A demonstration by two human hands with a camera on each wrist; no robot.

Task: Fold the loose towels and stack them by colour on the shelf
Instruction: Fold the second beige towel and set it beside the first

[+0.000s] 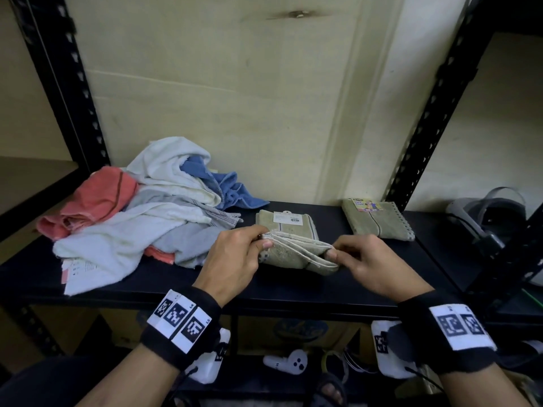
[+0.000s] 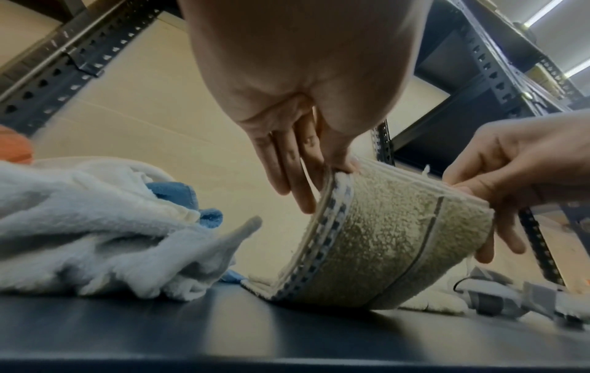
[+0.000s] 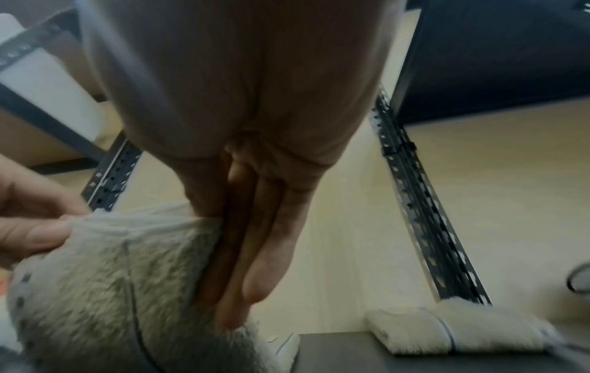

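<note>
I hold the folded olive-beige terry towel above the black shelf board: left hand and right hand pinch its upper corners, fingers curled. I align edges squarely before lowering.

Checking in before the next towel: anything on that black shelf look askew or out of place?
Yes: two folded olive-green towels lie apart, one with a white barcode tag mid-shelf, another with a colourful label further right, not stacked. The unfolded heap of white, grey, pink and blue towels sprawls left, one corner over the front edge.
</note>
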